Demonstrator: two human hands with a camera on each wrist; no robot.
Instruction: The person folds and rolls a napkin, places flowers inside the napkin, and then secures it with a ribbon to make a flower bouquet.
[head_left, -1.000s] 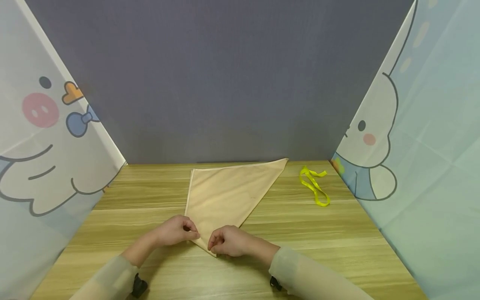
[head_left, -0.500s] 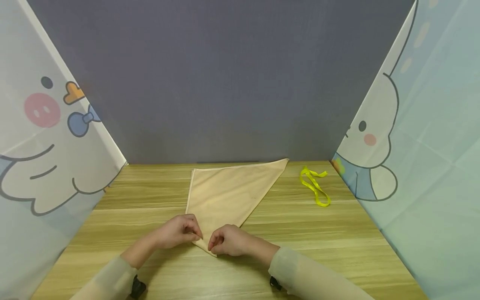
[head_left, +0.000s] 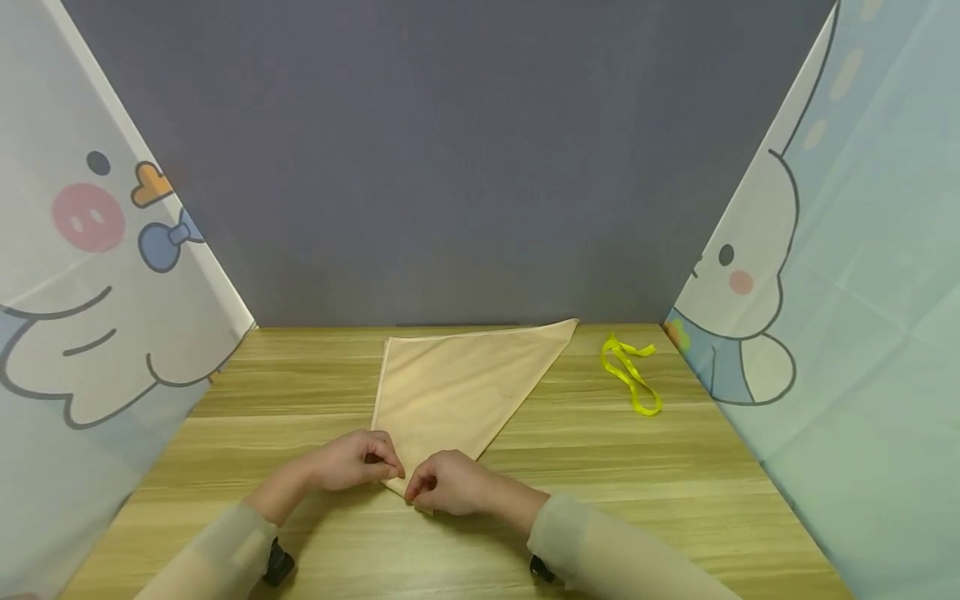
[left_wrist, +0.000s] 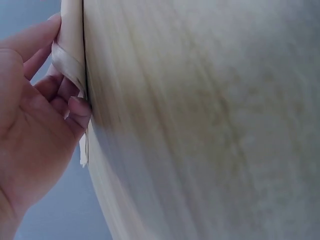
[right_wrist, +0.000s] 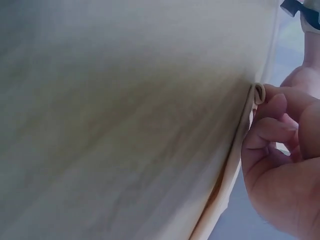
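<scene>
A beige cloth (head_left: 457,383), folded into a rough triangle, lies on the wooden table with one long point reaching to the back right. At its near left edge my left hand (head_left: 356,461) pinches the fabric between thumb and fingers. Close to its right, my right hand (head_left: 453,483) pinches the same edge by the near corner, covering most of that corner. In the left wrist view, the turned-over cloth edge (left_wrist: 72,37) sits between the fingers and thumb. A small curled roll of cloth (right_wrist: 259,93) shows at the fingertips in the right wrist view.
A looped yellow ribbon (head_left: 632,379) lies on the table (head_left: 675,500) at the back right. A dark grey panel (head_left: 450,167) rises behind the table. Cartoon-printed sheets flank it, left (head_left: 45,350) and right (head_left: 862,350).
My right hand has shifted slightly left along the cloth's near edge, closer to the left hand. The left hand's fingertips have moved a little right. The ribbon stays put.
</scene>
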